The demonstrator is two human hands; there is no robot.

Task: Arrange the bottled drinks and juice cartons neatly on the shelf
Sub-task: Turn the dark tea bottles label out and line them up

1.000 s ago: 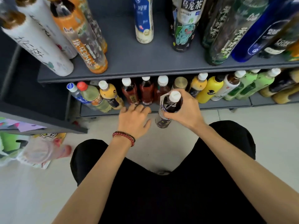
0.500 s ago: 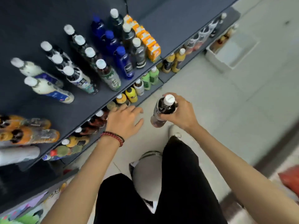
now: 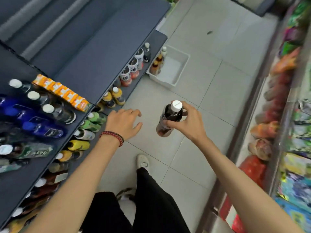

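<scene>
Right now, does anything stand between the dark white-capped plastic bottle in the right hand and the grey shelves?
Yes: the open left hand hovers between the dark white-capped plastic bottle, gripped by the right hand, and the grey shelves.

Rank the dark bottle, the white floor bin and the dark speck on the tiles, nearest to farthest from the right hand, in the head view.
1. dark bottle: gripped by the right hand itself.
2. white bin: on the floor ahead, slightly to the left.
3. dark speck: beyond the bin, farthest ahead.
</scene>
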